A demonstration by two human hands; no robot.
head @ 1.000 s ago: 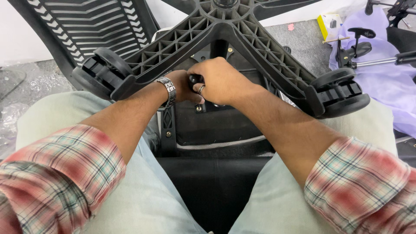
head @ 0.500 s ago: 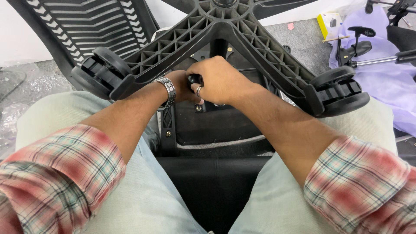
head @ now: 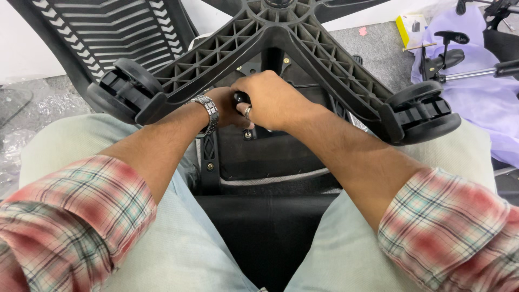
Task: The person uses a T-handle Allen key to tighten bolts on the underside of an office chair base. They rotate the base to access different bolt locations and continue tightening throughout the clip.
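**Both hands on a small black handle under an upturned office chair**

The thing in hand is a small black handle [head: 241, 98], probably a tool grip, though only a sliver of it peeks out between the hands. It sits right under the hub where the star base [head: 270, 38] legs meet, over the black underside plate of the seat [head: 259, 154]. The right hand [head: 275, 100] is clenched over the top of it, ring finger showing. The left hand [head: 227, 108], with a metal watch at the wrist, is curled in against it from the side, mostly hidden behind the right, so I can't tell how firmly it actually grips.

The whole chair lies upside down across the person's lap, base legs spreading out to a left caster [head: 125, 89] and a right caster [head: 424, 111]. Slatted backrest [head: 124, 27] is up top left. Off to the right there's a purple sheet [head: 481, 108] with loose chair parts on it, and crinkly plastic wrap [head: 32, 113] on the left.

What could go wrong, as I see it: whatever the handle is seated on is hidden under the fists, so if it slips off, the knuckles go straight into the ribbed plastic leg just beside them. Also the chair is only balanced on the thighs, so a hard twist could roll it sideways.
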